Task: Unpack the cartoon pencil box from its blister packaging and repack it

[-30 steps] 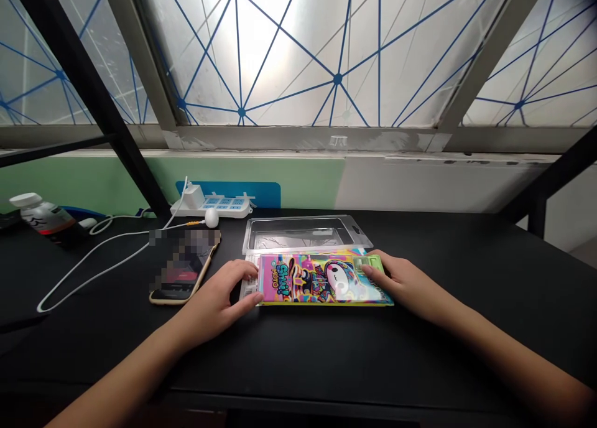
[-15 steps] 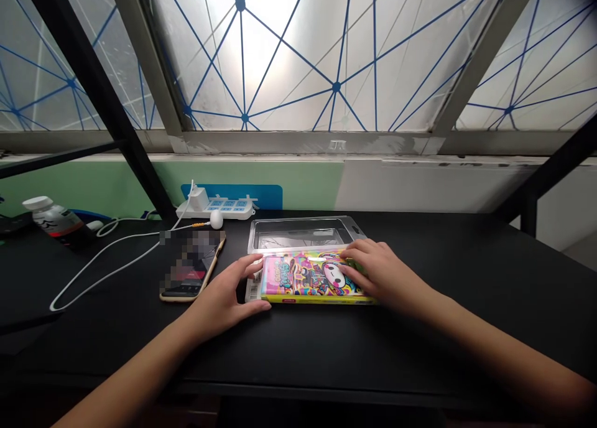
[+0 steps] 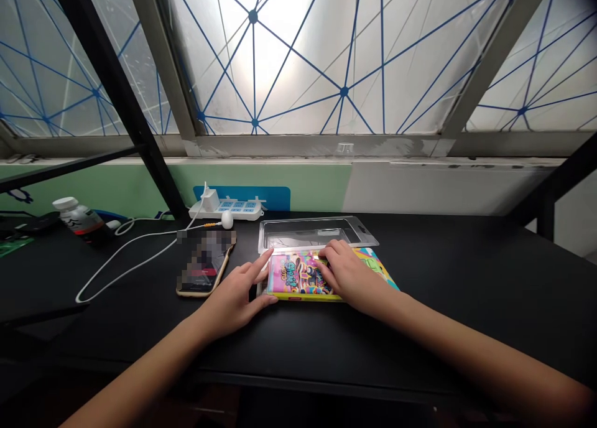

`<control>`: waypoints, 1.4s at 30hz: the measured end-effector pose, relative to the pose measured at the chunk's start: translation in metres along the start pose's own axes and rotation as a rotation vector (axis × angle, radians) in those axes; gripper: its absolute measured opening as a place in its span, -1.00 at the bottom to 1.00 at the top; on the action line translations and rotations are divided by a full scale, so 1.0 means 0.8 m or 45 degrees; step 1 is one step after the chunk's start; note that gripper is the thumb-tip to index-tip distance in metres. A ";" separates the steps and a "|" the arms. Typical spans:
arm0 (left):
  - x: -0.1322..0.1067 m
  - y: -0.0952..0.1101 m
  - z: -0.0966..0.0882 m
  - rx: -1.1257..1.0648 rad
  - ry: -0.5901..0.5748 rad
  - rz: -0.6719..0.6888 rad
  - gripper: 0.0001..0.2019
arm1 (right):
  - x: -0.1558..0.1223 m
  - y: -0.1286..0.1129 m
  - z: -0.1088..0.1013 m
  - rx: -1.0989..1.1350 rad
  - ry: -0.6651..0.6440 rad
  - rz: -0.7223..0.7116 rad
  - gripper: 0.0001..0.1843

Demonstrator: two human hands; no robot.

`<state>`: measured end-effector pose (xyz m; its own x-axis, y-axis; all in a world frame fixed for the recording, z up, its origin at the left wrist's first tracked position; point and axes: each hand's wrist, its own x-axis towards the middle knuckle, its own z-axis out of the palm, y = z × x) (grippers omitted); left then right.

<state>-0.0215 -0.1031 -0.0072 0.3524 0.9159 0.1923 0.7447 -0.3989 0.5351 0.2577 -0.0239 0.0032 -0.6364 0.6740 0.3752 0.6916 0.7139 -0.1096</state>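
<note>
A flat, colourful cartoon-printed box (image 3: 298, 274) with a yellow front edge lies on the black desk. It rests in the tray half of an opened clear plastic clamshell case, whose other half (image 3: 303, 234) is folded back behind it. My left hand (image 3: 240, 294) spans the box's left end, thumb at the front corner and index finger at the back. My right hand (image 3: 352, 275) lies palm down across the box's middle and right part, fingers slightly bent on the print. It hides part of the picture; the box's right end shows beyond it.
Left of the box lies a phone (image 3: 205, 269), its screen blurred out, with a white cable (image 3: 121, 251) looping beside it. A white power strip (image 3: 240, 210) stands by the wall. A bottle with a white cap (image 3: 81, 219) is at the far left.
My right hand has slid left along the box, uncovering its right end, which now shows angled. My left hand stays at the left end. The whole view has shifted slightly.
</note>
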 end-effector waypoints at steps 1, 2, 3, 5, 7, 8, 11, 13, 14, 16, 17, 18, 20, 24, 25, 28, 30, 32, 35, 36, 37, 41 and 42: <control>-0.001 0.001 0.000 0.014 0.004 -0.004 -0.14 | -0.001 -0.001 0.000 -0.003 0.005 -0.001 -0.74; -0.002 0.002 0.000 0.025 0.011 -0.005 -0.14 | -0.001 -0.002 0.000 -0.008 0.017 -0.005 -0.74; -0.002 0.003 0.000 0.034 0.019 -0.002 -0.13 | -0.002 -0.002 0.001 -0.014 0.034 -0.011 -0.74; -0.003 0.004 0.000 0.044 0.032 0.012 -0.12 | -0.002 -0.003 0.001 -0.029 0.074 -0.029 -0.75; -0.002 0.005 0.001 0.049 0.036 0.023 -0.11 | -0.001 -0.002 0.000 -0.048 0.119 -0.040 -0.76; -0.001 0.006 0.002 0.052 0.033 0.031 -0.11 | 0.001 -0.002 0.000 -0.056 0.147 -0.042 -0.75; 0.001 0.008 0.002 0.057 0.025 0.050 -0.12 | 0.006 -0.001 -0.001 -0.059 0.218 -0.044 -0.73; 0.002 0.008 0.001 0.031 0.051 0.032 -0.14 | 0.007 -0.001 -0.002 -0.051 0.254 -0.050 -0.74; 0.002 0.008 0.000 0.015 0.067 0.013 -0.18 | 0.006 -0.001 -0.003 -0.051 0.279 -0.053 -0.75; 0.003 0.007 -0.003 -0.006 0.067 -0.011 -0.34 | 0.000 -0.003 -0.008 -0.073 0.352 -0.066 -0.77; 0.004 0.006 -0.005 -0.011 0.049 -0.011 -0.41 | -0.004 -0.005 -0.013 -0.088 0.396 -0.085 -0.78; 0.004 0.005 -0.007 -0.015 0.033 -0.012 -0.43 | -0.011 -0.007 -0.019 -0.100 0.434 -0.121 -0.80; 0.005 0.003 -0.010 -0.036 0.038 -0.039 -0.36 | -0.027 -0.014 -0.038 -0.080 0.452 -0.243 -0.86; 0.008 -0.001 -0.011 -0.102 0.099 -0.071 -0.37 | -0.066 -0.024 -0.079 0.162 0.104 -0.490 -0.84; 0.008 -0.002 -0.011 -0.110 0.094 -0.047 -0.39 | -0.076 -0.021 -0.086 0.224 -0.025 -0.488 -0.77; 0.009 -0.003 -0.008 -0.084 0.066 -0.003 -0.49 | -0.100 0.012 -0.087 0.362 -0.295 -0.316 -0.53; 0.010 -0.003 -0.007 -0.031 0.051 -0.012 -0.52 | -0.113 0.047 -0.074 0.419 -0.326 -0.128 -0.26; 0.010 -0.001 -0.006 0.011 0.039 -0.017 -0.50 | -0.123 0.080 -0.057 0.436 -0.309 0.064 0.10; 0.009 0.000 -0.006 0.023 0.017 -0.013 -0.49 | -0.131 0.105 -0.037 0.454 -0.335 0.182 0.44; 0.009 0.000 -0.006 0.019 0.012 -0.024 -0.48 | -0.132 0.106 -0.035 0.457 -0.341 0.206 0.43; 0.008 0.000 -0.006 0.012 0.010 -0.045 -0.45 | -0.132 0.105 -0.034 0.462 -0.341 0.234 0.40; 0.007 -0.002 -0.005 -0.037 0.030 -0.125 -0.41 | -0.127 0.099 -0.040 0.605 -0.303 0.342 0.17; 0.006 -0.003 -0.004 -0.057 0.041 -0.124 -0.43 | -0.125 0.098 -0.042 0.666 -0.283 0.357 0.09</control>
<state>-0.0236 -0.0972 -0.0048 0.2610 0.9514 0.1634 0.7479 -0.3063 0.5889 0.3876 -0.0416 -0.0119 -0.5500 0.8320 0.0727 0.6196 0.4649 -0.6324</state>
